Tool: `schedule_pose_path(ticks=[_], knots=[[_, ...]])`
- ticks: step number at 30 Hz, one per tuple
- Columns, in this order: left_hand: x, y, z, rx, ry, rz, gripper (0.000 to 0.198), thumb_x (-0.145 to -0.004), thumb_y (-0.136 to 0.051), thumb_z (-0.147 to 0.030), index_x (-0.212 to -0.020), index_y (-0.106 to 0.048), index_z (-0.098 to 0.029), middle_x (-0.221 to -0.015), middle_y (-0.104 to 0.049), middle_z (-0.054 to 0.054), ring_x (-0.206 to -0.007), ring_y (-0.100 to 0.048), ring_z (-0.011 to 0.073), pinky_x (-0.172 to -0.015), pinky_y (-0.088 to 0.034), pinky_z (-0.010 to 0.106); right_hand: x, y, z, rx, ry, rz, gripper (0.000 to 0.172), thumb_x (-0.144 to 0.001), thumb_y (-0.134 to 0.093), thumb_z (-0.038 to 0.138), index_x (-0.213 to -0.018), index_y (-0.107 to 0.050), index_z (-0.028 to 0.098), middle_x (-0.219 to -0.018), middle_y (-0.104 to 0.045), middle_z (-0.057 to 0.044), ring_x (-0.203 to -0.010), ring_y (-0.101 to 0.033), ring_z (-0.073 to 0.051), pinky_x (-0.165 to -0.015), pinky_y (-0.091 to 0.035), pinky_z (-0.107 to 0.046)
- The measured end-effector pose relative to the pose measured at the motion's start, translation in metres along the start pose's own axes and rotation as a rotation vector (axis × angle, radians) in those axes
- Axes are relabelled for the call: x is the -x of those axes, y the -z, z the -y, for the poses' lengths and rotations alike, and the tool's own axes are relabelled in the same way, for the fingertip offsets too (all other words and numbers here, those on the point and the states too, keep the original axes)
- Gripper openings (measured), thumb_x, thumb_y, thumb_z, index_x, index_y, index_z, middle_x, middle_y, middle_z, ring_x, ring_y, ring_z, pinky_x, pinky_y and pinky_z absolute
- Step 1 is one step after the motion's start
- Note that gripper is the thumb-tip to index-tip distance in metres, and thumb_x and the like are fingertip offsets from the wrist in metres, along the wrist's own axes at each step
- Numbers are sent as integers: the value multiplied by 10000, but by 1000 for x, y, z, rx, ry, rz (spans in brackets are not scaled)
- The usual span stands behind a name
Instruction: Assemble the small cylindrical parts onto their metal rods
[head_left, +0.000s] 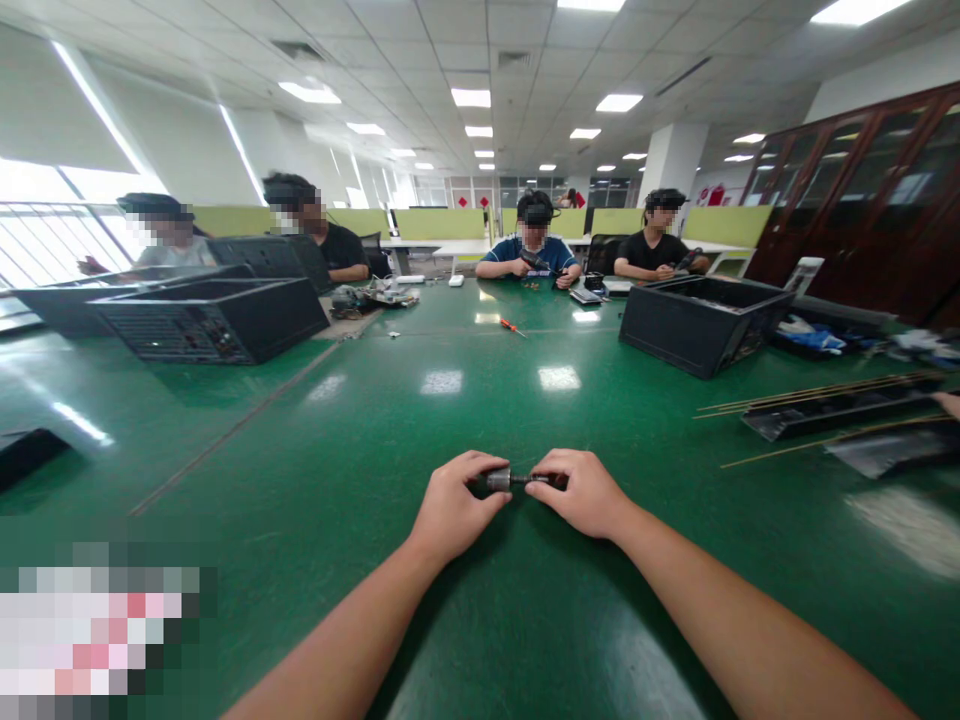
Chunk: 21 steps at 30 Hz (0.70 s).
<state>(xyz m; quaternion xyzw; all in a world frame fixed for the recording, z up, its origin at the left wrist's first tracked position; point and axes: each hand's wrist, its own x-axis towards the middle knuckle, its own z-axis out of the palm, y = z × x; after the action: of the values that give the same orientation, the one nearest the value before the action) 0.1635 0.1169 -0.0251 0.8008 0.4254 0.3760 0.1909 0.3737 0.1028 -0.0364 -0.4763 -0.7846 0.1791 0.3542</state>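
Observation:
Just above the green table, my left hand (454, 505) is closed around a dark metal cylinder (498, 481) with a shiny grey band. A thin ridged shaft (521, 479) runs from the cylinder to the right. My right hand (581, 492) pinches a dark end piece (556, 481) on that shaft between thumb and fingers. The parts lie in one line, nearly level, between both hands. Whether they are one piece or separate cannot be made out, and my fingers hide some of each.
An orange-handled screwdriver (511, 327) lies farther out on the green table (450, 420). Black computer cases stand at left (217, 320) and right (697, 325). Thin yellowish rods (810, 395) and dark metal channels lie at right. Several people sit around, one across holding a dark power tool (534, 260).

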Motion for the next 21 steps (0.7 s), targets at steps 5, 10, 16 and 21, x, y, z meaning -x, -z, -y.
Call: schedule_pose_path(ticks=[5, 10, 16, 21], knots=[[1, -1, 3, 2, 2, 4, 288, -671, -729, -155, -948, -723, -235, -932, -716, 30, -878, -661, 201, -809, -520, 326, 0, 1, 1, -6, -3, 2, 118, -821, -663, 283, -823, -745, 198, -785, -693, -30, -711, -607, -147, -670, -432, -260], [1, -1, 4, 6, 7, 5, 290, -677, -725, -152, -955, -719, -235, -937, -714, 29, -889, -659, 199, -820, -515, 323, 0, 0, 1, -5, -2, 1, 132, -829, -656, 295, -830, -743, 196, -787, -691, -33, -719, -607, -150, -671, -431, -260], [0, 0, 1, 8, 8, 4, 282, -672, -730, -147, -941, -724, -232, -932, -718, 27, -883, -664, 199, -816, -517, 317, 0, 1, 1, -8, 2, 5, 129, -826, -656, 294, -831, -741, 196, -786, -693, -30, -715, -603, -148, -678, -431, -262], [0, 0, 2, 8, 19, -2, 284, -675, -725, -137, -944, -719, -229, -937, -715, 21, -887, -659, 191, -828, -505, 314, 0, 1, 2, 0, 3, -2, 137, -830, -653, 294, -830, -743, 192, -792, -693, -31, -715, -599, -145, -669, -422, -259]])
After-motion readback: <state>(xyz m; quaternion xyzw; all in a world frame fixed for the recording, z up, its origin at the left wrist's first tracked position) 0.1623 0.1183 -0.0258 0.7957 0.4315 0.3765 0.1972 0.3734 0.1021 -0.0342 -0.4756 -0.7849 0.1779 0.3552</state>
